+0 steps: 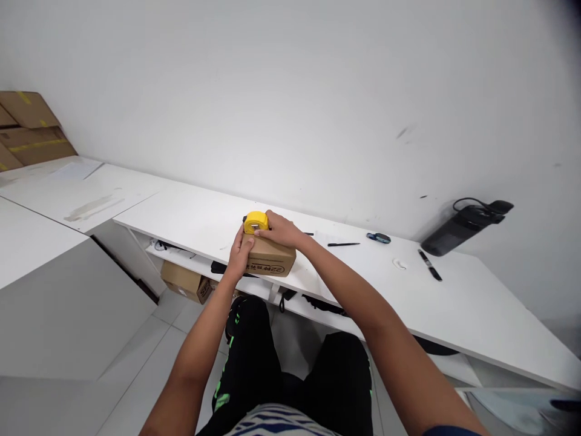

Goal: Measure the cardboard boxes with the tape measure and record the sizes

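A small brown cardboard box [272, 260] with dark printing on its front sits at the front edge of the white table. Above its top is a yellow tape measure [255, 221], gripped from the right by my right hand [280, 230], thumb across its side. My left hand [239, 252] is wrapped round the left side of the box, thumb on the top, its fingertips close to the tape measure. Whether any blade is pulled out cannot be seen.
On the white table [181, 203] to the right lie a black pen [344, 244], a dark blue oval object [378, 238], a white ring-like piece [399, 264] and a black marker [430, 265]. A black bottle [463, 229] leans against the wall. Cardboard boxes [36, 130] stand far left; another box [185, 282] sits below.
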Demonstrator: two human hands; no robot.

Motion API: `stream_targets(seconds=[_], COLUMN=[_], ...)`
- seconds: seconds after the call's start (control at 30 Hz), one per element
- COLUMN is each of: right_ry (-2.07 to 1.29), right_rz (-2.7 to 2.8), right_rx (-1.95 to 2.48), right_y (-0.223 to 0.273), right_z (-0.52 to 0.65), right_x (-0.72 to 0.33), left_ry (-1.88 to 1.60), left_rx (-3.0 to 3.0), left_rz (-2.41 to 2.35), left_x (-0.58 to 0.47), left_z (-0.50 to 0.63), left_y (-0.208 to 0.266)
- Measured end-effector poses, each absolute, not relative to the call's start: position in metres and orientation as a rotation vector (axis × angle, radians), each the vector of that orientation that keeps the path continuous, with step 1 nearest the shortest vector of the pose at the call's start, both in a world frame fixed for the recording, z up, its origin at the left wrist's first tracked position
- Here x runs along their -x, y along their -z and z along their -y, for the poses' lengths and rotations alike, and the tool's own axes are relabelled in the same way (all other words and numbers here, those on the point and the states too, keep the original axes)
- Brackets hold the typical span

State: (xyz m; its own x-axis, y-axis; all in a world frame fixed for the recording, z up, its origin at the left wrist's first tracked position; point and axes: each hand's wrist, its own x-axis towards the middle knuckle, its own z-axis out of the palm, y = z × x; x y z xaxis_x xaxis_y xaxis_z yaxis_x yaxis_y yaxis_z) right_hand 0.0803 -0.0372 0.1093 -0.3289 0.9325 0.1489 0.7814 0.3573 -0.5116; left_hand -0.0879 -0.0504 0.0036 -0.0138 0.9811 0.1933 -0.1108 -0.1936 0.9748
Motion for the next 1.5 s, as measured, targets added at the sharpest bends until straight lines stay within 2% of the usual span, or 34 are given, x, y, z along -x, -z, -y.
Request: stream_targets(seconds=[0.17,0.37,0.53,1.17,1.37,1.5], right_ry=[-0.533,-0.739,-0.760,-0.197,-0.033,0.018], right_rz=[2.155,1.962,1.918,2.254,2.087,1.977], right_rx=[1.600,1.609,1.573,1.353,1.316,1.411], right_y=[-0.113,-0.095,-0.089,-0.099,-0.078,-0.062], right_z=[0.055,0.070,0.074,0.033,0.050,0.073], right_x=[-0.134,-0.214,-0.225,-0.067,-0.089,-0.137], left_ry=[-1.495,-1.555,-1.566,-1.543,-1.524,-1.300], left_rx=[-1.262,-1.229,-1.209,-1.214,-1.237,-1.349], left_rz=[-1.084,-1.115,-1.125,-0.952,-0.986,-1.123], left_x=[0.082,0.080,0.079,0.079,0.063,0.051], left_z=[0.050,0.045,0.042,0.041,0.004,-0.036], left_y=[-0.003,-0.004,-0.005,-0.004,-0.002,-0.025])
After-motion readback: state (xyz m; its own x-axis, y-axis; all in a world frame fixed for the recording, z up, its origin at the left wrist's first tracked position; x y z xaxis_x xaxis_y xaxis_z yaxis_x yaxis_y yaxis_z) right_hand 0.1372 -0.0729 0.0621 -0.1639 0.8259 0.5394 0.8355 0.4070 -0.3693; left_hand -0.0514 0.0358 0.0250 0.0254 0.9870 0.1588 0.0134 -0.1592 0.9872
